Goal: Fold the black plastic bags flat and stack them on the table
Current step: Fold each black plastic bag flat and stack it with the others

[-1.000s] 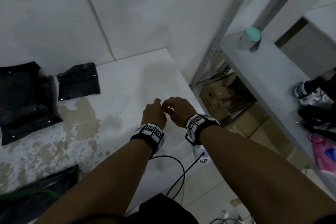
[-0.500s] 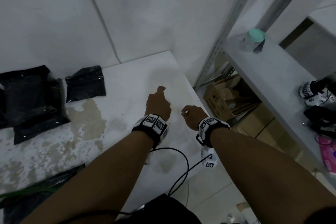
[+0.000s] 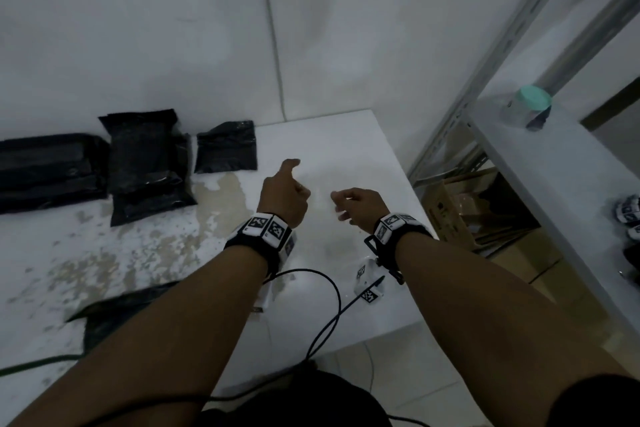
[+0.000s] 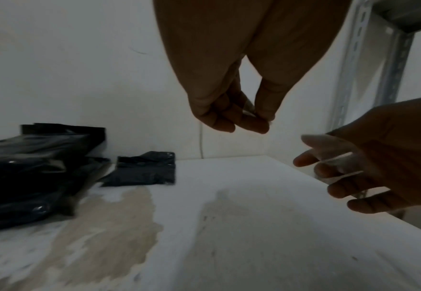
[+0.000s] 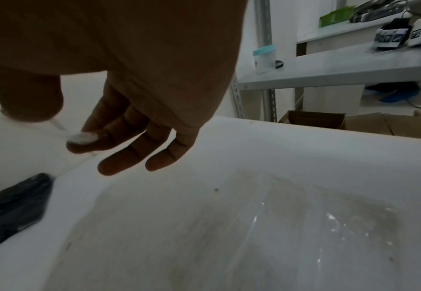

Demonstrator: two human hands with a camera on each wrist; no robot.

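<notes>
Black plastic bags lie along the white table's point(image 3: 346, 142) far left. A small folded bag point(image 3: 227, 147) sits nearest my hands, next to a stack of folded bags point(image 3: 145, 166), with more bags point(image 3: 48, 172) beyond. Another black bag point(image 3: 114, 310) lies at the near edge, partly under my left forearm. My left hand point(image 3: 285, 192) hovers over the table's middle, fingers curled, thumb pinching a small clear scrap point(image 4: 249, 107). My right hand point(image 3: 351, 203) hovers to its right with loose, spread fingers point(image 5: 123, 157) and a white bit point(image 5: 82, 138) stuck to one fingertip. Neither hand touches a bag.
A worn, stained patch point(image 3: 225, 198) marks the tabletop. A grey metal shelf rack point(image 3: 554, 191) stands right of the table, with a teal-lidded jar point(image 3: 530, 106) on it and cardboard boxes point(image 3: 478, 215) below. A black cable point(image 3: 329, 315) crosses the near table edge.
My hands, touching a second ago, have drawn apart: the left went forward and left, the right stayed back. The view swung left, so more bags show.
</notes>
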